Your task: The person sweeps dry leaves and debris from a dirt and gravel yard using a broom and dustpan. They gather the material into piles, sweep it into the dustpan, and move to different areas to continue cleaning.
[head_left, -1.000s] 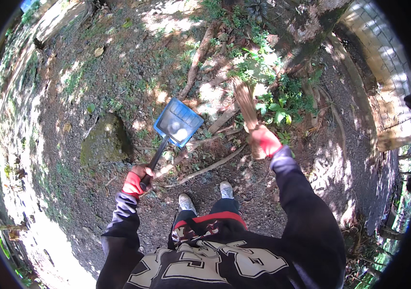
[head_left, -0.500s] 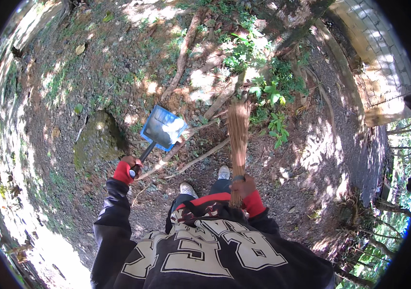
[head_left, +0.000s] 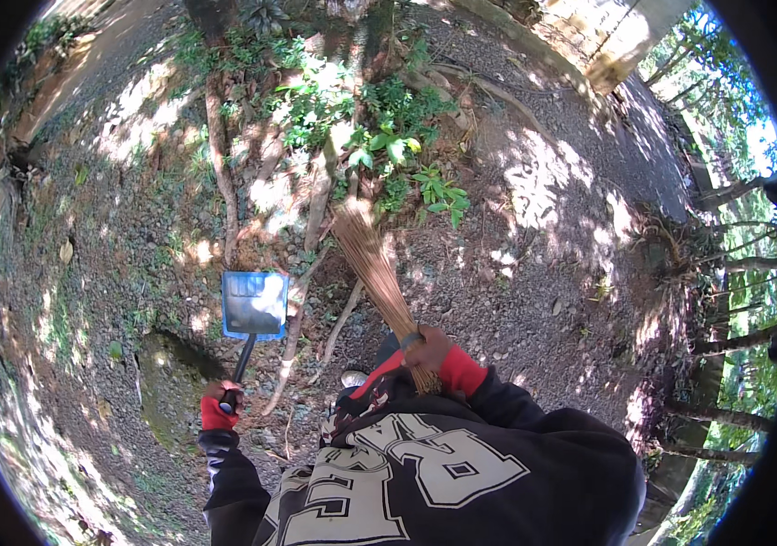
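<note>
My left hand (head_left: pixel 220 406), with a red cuff, grips the dark handle of a blue dustpan (head_left: pixel 254 305). The pan is held out low over the dirt in front of me, its scoop facing up. My right hand (head_left: pixel 426 348) is closed around the bound end of a straw hand broom (head_left: pixel 372 264). The broom's bristles point away from me toward the tree roots and leafy plants. Both hands are close in front of my chest, the broom to the right of the dustpan.
Bare earth with gravel, tree roots (head_left: pixel 221 173) and fallen sticks (head_left: pixel 343 318) lies ahead. Green plants (head_left: pixel 388 150) grow at the root base. A mossy rock (head_left: pixel 170 382) sits at the left. A concrete wall (head_left: pixel 607 36) runs at the upper right, trees beyond.
I have turned, so the ground has shifted in view. My right hand has drawn the broom back near my chest. The dustpan has stayed held out at the left.
</note>
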The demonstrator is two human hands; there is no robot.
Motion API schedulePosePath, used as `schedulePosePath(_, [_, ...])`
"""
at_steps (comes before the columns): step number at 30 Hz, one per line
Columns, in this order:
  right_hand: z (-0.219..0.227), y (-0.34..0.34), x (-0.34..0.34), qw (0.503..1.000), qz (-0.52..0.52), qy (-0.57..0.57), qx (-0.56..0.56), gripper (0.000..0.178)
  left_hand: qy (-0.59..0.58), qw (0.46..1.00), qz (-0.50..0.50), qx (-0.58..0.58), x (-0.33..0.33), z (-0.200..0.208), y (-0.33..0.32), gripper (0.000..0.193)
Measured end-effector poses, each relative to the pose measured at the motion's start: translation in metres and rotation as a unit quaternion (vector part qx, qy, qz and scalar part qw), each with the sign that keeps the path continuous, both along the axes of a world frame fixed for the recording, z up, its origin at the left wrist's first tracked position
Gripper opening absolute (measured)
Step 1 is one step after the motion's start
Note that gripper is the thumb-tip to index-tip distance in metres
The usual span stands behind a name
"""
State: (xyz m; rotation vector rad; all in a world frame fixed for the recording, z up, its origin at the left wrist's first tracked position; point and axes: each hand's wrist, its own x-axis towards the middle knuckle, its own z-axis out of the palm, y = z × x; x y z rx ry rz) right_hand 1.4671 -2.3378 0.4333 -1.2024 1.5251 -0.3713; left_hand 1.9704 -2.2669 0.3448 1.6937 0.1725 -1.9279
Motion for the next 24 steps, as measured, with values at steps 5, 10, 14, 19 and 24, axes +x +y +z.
schedulePosePath(5, [0.026, -0.03, -0.001, 0.995, 0.084, -0.045, 0.005, 0.054, -0.039, 0.997, 0.001, -0.071, 0.001, 0.027, -0.01, 0.013])
schedulePosePath(10, [0.042, -0.088, 0.006, 0.981, 0.124, -0.079, -0.125, 0.045, -0.044, 0.99, 0.06, -0.119, -0.022, 0.059, -0.01, 0.007])
schedulePosePath(14, [0.006, -0.211, 0.054, 0.982, 0.154, 0.022, -0.109, 0.04, -0.123, 0.967, 0.058, -0.213, -0.035, 0.073, -0.021, 0.005])
schedulePosePath(19, [-0.065, -0.272, 0.122, 0.888, 0.429, 0.138, -0.094, 0.037, -0.149, 0.98, 0.044, -0.123, -0.029, 0.081, -0.053, 0.009])
schedulePosePath(24, [-0.053, -0.201, 0.088, 0.958, 0.238, -0.056, 0.147, 0.053, -0.139, 0.986, 0.08, -0.037, -0.017, 0.085, -0.061, 0.013])
